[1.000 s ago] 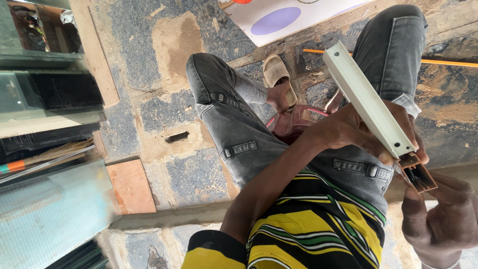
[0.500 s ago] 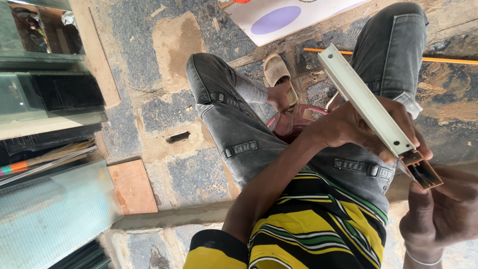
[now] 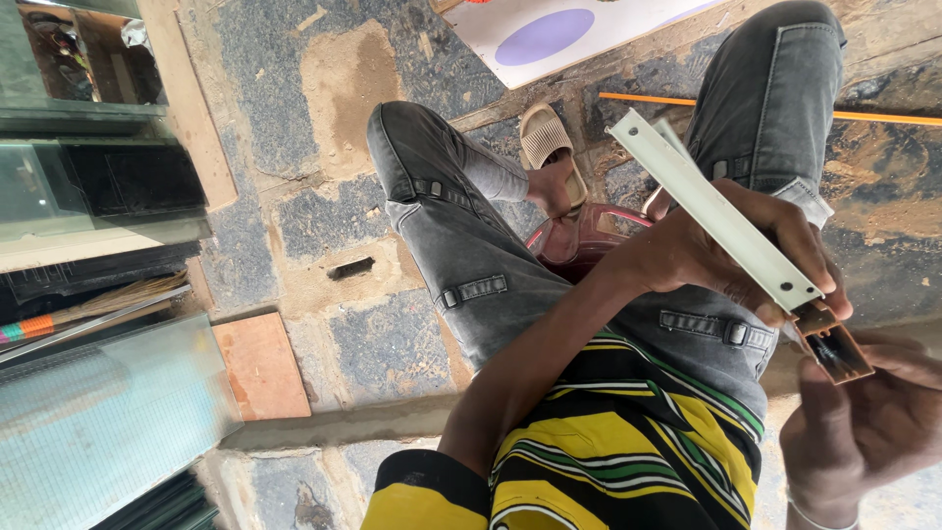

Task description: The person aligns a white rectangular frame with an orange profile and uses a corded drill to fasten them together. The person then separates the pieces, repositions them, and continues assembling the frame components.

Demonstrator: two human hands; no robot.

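- Since a moment ago my right hand [image 3: 868, 422] has drawn a little back from the brown end piece [image 3: 834, 345], and the pale metal bar [image 3: 711, 211] has tipped slightly, its far end now higher over my knee.
- My left hand [image 3: 731, 260] wraps the pale metal bar near its lower end, fingers closed round it, so the bar stays steady and slanted across my lap with the end toward me.
- The brown end piece sits at the bar's lower tip; my right hand is just beside it, thumb and fingers curled close, but I cannot tell whether they actually pinch it.
- I sit low over the stone floor [image 3: 294, 236], a sandal [image 3: 549, 147] on my foot and a dark red stool [image 3: 579, 236] under me.
- Glass panes [image 3: 98, 412] are stacked by the floor's left edge, well apart from my hands.
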